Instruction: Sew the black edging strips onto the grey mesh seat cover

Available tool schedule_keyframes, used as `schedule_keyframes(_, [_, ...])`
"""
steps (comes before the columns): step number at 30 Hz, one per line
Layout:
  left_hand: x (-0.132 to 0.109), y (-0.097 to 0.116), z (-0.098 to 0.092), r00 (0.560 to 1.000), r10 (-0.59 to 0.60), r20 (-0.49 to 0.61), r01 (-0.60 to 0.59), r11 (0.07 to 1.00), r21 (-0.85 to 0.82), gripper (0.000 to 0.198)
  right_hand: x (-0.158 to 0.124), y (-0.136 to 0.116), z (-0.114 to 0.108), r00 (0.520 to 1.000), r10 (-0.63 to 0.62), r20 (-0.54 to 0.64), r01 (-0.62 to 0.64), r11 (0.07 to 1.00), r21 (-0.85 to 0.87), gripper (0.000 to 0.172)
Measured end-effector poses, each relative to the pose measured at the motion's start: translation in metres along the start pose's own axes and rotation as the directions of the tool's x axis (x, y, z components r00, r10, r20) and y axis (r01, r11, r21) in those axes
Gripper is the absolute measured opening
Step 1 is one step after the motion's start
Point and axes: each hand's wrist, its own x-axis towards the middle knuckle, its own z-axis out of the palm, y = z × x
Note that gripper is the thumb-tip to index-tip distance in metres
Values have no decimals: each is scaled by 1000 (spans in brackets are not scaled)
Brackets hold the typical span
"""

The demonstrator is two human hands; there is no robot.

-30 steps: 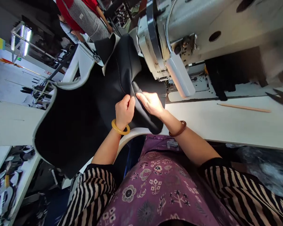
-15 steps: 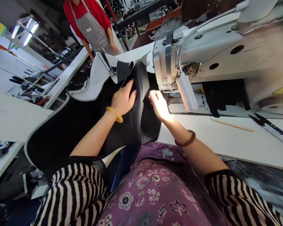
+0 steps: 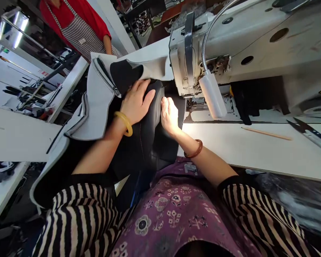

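A large black fabric piece (image 3: 147, 142) with a pale grey backing (image 3: 96, 103) lies folded on the table in front of the sewing machine (image 3: 230, 46). My left hand (image 3: 135, 101) rests flat on the fold with its fingers stretched out. My right hand (image 3: 169, 116) presses the black fabric just left of the needle area (image 3: 188, 101), fingers lying on the cloth. The lamp (image 3: 211, 94) on its flexible neck lights my right hand.
A thin wooden stick (image 3: 266, 133) and dark scissors (image 3: 309, 132) lie on the white table (image 3: 243, 146) to the right. A person in a red top and checked apron (image 3: 80, 25) stands at the far left. Another white table (image 3: 13, 135) is at my left.
Both hands pushed the black fabric closer to the needle. The grey backing has folded over toward me at the left. My left hand went from pinching to lying flat.
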Motion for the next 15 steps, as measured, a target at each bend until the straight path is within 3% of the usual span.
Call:
schedule_keyframes(3, [11,-16,16,1000,5,31,-4,1000,-23,40,2,10,-8,1000,-1,22,2,999,-37,33])
schedule_keyframes(5, [13,-19,11,1000,10,5,-10,1000,-8,45,4,17,-15,998,-20,55,22,999,-42,35])
schedule_keyframes(8, [11,-25,-23,991,-53,-122,56,998,22,58,6,22,-21,988,8,154,24,979,-203,36])
schedule_keyframes(11, [0,-47,-65,940,-138,-312,174,981,89,65,6,21,-24,961,126,245,30,834,-550,29])
schedule_keyframes(13, [-15,-68,-84,888,-172,-427,243,963,117,66,4,21,-24,958,167,234,30,750,-660,28])
schedule_keyframes(15, [-35,-84,-95,854,-207,-478,284,954,93,66,3,24,-23,963,193,186,-9,716,-698,41])
